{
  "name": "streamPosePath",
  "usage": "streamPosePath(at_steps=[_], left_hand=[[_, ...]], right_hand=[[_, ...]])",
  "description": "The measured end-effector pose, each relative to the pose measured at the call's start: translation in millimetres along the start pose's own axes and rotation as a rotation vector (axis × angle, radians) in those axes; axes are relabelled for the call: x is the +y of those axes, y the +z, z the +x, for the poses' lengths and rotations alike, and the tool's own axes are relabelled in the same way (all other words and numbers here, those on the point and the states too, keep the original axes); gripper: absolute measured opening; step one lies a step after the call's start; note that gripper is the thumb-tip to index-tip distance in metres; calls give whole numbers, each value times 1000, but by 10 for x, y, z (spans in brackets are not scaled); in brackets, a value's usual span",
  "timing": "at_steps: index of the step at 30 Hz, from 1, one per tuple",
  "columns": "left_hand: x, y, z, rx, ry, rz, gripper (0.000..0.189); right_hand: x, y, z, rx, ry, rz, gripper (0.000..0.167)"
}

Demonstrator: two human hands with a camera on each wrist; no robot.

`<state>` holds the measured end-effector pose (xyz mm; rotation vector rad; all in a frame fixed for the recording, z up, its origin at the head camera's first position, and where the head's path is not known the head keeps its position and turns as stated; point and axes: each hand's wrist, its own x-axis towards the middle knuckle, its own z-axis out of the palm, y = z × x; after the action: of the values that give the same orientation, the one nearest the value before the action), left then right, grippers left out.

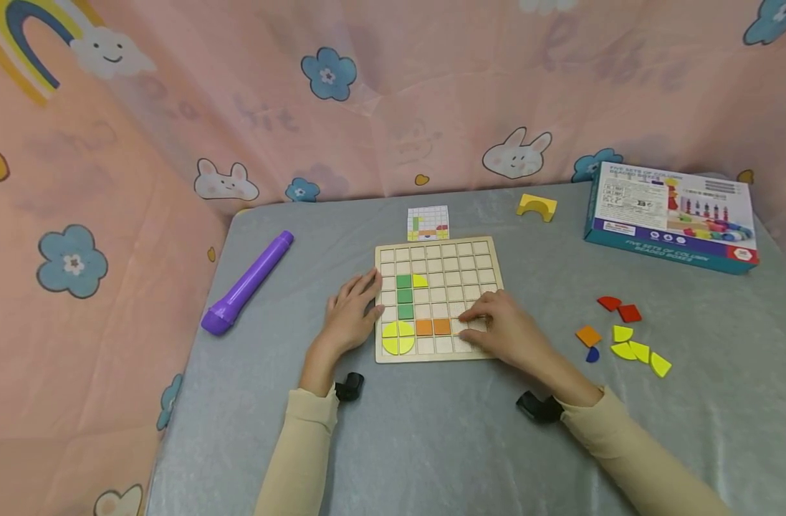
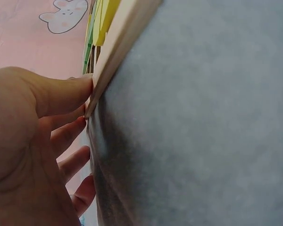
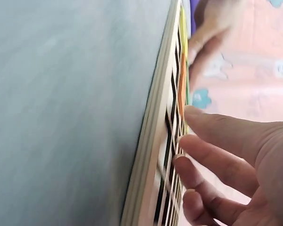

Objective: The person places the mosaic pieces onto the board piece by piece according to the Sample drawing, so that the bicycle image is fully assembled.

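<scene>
Soft, even light fills the head view, with faint shading in the folds of the pink backdrop (image 1: 393,115); the smallest print on the box (image 1: 673,218) is unreadable. The left wrist view is dimmer, a dark shadow falling on the table (image 1: 405,444) beside the board (image 1: 466,261). In the right wrist view, the backdrop is brighter and the distant left hand (image 3: 214,30) blurs.

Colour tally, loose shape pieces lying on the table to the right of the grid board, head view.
Yellow pieces: 4
Red pieces: 2
Orange square: 1
Blue piece: 1
Total loose to the right of the grid board: 8
</scene>
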<state>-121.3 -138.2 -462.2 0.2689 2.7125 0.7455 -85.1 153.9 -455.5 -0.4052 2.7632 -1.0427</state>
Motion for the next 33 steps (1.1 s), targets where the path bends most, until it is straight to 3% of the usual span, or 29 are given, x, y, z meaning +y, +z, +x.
streamPosePath(at_steps=[7, 16, 24, 33], left_hand=[[-4, -5, -3, 17, 10, -4, 65], [-8, 10, -8, 17, 5, -8, 64], [-12, 20, -14, 17, 8, -10, 64], [3, 14, -7, 7, 8, 0, 64]], right_hand=[[284, -271, -298, -9, 84, 12, 27], [595, -499, -596, 42, 186, -101, 35], [866, -658, -775, 163, 158, -133, 29], [923, -732, -839, 147, 192, -167, 34]])
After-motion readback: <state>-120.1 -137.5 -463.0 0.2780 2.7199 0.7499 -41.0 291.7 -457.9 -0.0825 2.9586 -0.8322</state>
